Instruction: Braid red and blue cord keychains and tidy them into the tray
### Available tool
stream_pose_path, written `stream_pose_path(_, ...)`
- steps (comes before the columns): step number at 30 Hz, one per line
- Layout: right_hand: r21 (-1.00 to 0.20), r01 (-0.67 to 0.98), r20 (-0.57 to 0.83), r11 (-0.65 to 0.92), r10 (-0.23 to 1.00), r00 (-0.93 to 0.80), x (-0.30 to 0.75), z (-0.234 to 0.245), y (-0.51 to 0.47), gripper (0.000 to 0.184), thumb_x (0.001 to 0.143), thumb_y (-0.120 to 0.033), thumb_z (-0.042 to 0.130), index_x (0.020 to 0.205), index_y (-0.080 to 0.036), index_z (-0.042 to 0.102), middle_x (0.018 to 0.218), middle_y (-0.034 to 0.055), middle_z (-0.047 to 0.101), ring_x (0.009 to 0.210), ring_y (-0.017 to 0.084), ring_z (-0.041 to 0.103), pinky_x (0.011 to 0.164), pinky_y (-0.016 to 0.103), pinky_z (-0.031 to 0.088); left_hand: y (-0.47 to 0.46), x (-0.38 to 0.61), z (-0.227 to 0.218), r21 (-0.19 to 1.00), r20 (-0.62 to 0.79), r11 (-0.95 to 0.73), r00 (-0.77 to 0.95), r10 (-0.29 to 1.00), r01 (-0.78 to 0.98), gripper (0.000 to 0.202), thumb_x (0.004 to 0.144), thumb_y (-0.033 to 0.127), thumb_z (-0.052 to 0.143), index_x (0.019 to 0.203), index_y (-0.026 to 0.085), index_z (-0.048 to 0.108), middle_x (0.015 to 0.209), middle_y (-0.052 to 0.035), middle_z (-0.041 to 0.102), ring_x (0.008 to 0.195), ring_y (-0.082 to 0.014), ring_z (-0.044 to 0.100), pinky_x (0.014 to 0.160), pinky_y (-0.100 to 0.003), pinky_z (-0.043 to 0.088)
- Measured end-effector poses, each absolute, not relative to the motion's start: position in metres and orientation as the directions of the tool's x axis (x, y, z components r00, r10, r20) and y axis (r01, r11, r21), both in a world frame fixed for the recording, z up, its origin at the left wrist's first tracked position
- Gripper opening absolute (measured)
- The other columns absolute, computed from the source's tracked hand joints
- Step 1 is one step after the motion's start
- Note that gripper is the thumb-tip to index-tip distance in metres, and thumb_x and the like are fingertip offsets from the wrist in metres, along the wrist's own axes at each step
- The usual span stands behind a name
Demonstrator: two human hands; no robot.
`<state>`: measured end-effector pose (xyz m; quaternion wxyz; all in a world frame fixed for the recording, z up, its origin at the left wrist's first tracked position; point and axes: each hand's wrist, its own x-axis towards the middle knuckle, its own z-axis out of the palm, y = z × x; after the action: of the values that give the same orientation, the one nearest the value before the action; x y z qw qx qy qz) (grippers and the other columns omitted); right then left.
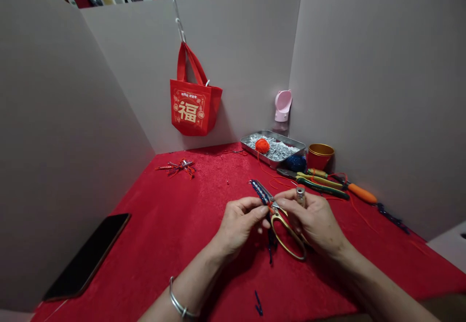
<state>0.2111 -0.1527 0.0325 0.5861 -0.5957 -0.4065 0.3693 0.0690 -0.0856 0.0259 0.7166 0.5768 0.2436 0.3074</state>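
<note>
Near the middle of the table both hands meet around a dark blue beaded braid (261, 192) with a bit of orange thread at its lower part. My left hand (238, 222) is closed, pinching the braid between thumb and forefinger; blue cord ends (270, 251) hang below. Gold-handled scissors (296, 251) point up and away, their blades beside the braid. My right hand (320, 222) is closed at the scissors, its fingertips near their pivot. A small silver cylinder with a reddish top (300, 195) shows at its fingers; whether it is held is unclear.
Behind the hands are a metal tray (274, 162) of silver pieces, an orange yarn ball (262, 145), a red cup (320, 157) and green-handled pliers (324, 186). A phone (87, 256) lies left; tangled cords (181, 168) lie farther back. A red bag (194, 111) hangs behind.
</note>
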Motion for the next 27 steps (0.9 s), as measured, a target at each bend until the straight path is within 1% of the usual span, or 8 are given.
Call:
stream_pose_path(2, -0.995, 0.095, 0.058, 0.023, 0.923, 0.381, 0.212, 0.035, -0.15, 0.026, 0.068, -0.038, 0.063, 0.075, -0.014, 0.06, 0.046, -0.0047, 0.047, 0.04, 0.007, 0.037, 0.039, 0.021, 0.027, -0.085, 0.069, 0.024, 0.964, 0.005, 0.183, 0.704, 0.71, -0.191, 0.025, 0.072, 0.031, 0.064, 0.084, 0.01, 0.066, 0.074, -0.0067, 0.062, 0.057, -0.0084, 0.054, 0.052, -0.019, 0.04)
stream_pose_path(5, -0.996, 0.084, 0.058, 0.031, 0.94, 0.336, 0.212, 0.039, -0.146, 0.024, 0.068, -0.035, 0.063, 0.078, -0.014, 0.06, 0.057, -0.0007, 0.058, 0.046, 0.009, 0.045, 0.045, 0.022, 0.034, -0.085, 0.068, 0.023, 0.933, 0.008, 0.252, 0.716, 0.698, -0.256, 0.021, 0.074, 0.027, 0.062, 0.084, 0.009, 0.066, 0.075, -0.0072, 0.063, 0.06, -0.0086, 0.055, 0.06, -0.021, 0.042)
stream_pose_path(8, -0.995, 0.089, 0.063, 0.037, 0.949, 0.309, 0.209, 0.041, -0.143, 0.022, 0.068, -0.033, 0.063, 0.078, -0.013, 0.061, 0.061, 0.0011, 0.061, 0.049, 0.01, 0.048, 0.048, 0.023, 0.037, -0.085, 0.067, 0.023, 0.911, 0.011, 0.282, 0.702, 0.712, -0.3, 0.02, 0.077, 0.026, 0.058, 0.083, 0.008, 0.066, 0.071, -0.0071, 0.063, 0.061, -0.0088, 0.055, 0.066, -0.023, 0.042)
stream_pose_path(10, -0.992, 0.113, 0.08, 0.049, 0.952, 0.294, 0.206, 0.041, -0.142, 0.022, 0.068, -0.034, 0.063, 0.075, -0.014, 0.061, 0.062, 0.0016, 0.062, 0.051, 0.01, 0.05, 0.05, 0.023, 0.038, -0.085, 0.067, 0.024, 0.913, 0.008, 0.274, 0.685, 0.729, -0.302, 0.021, 0.076, 0.027, 0.059, 0.081, 0.008, 0.065, 0.072, -0.0071, 0.063, 0.06, -0.0092, 0.055, 0.065, -0.023, 0.042)
stream_pose_path(17, -0.982, 0.188, 0.037, -0.026, 0.945, 0.326, 0.204, 0.032, -0.16, 0.029, 0.068, -0.042, 0.065, 0.073, -0.015, 0.057, 0.053, -0.0049, 0.046, 0.047, 0.008, 0.039, 0.045, 0.021, 0.032, -0.087, 0.062, 0.027, 0.992, 0.0, 0.085, 0.659, 0.752, -0.097, 0.026, 0.073, 0.035, 0.061, 0.077, 0.01, 0.062, 0.06, -0.0017, 0.058, 0.051, -0.0077, 0.048, 0.053, -0.02, 0.036)
stream_pose_path(19, -0.987, 0.156, -0.001, -0.046, 0.961, 0.275, 0.203, 0.029, -0.174, 0.029, 0.072, -0.044, 0.06, 0.079, -0.016, 0.055, 0.057, -0.0045, 0.046, 0.049, 0.008, 0.042, 0.045, 0.021, 0.034, -0.09, 0.06, 0.029, 0.998, 0.048, -0.005, 0.686, 0.726, -0.065, 0.024, 0.075, 0.034, 0.059, 0.078, 0.011, 0.063, 0.062, -0.0011, 0.058, 0.052, -0.0077, 0.047, 0.052, -0.02, 0.035)
stream_pose_path(24, -0.995, 0.006, -0.1, -0.102, 0.982, 0.158, 0.199, 0.023, -0.217, 0.026, 0.087, -0.043, 0.039, 0.095, -0.02, 0.048, 0.072, -0.0017, 0.048, 0.056, 0.011, 0.048, 0.049, 0.023, 0.042, -0.112, 0.057, 0.039, 0.974, 0.169, -0.225, 0.748, 0.642, -0.027, 0.019, 0.078, 0.027, 0.055, 0.081, 0.011, 0.064, 0.067, -0.0022, 0.058, 0.06, -0.0093, 0.048, 0.058, -0.022, 0.038)
stream_pose_path(27, -0.996, 0.034, -0.075, -0.079, 0.991, 0.107, 0.197, 0.02, -0.248, 0.02, 0.087, -0.038, 0.04, 0.09, -0.021, 0.049, 0.08, 0.0003, 0.051, 0.068, 0.012, 0.049, 0.06, 0.025, 0.043, -0.137, 0.054, 0.043, 0.984, 0.137, -0.173, 0.765, 0.63, -0.034, 0.018, 0.079, 0.027, 0.054, 0.078, 0.011, 0.063, 0.062, -0.0008, 0.056, 0.056, -0.008, 0.048, 0.055, -0.021, 0.038)
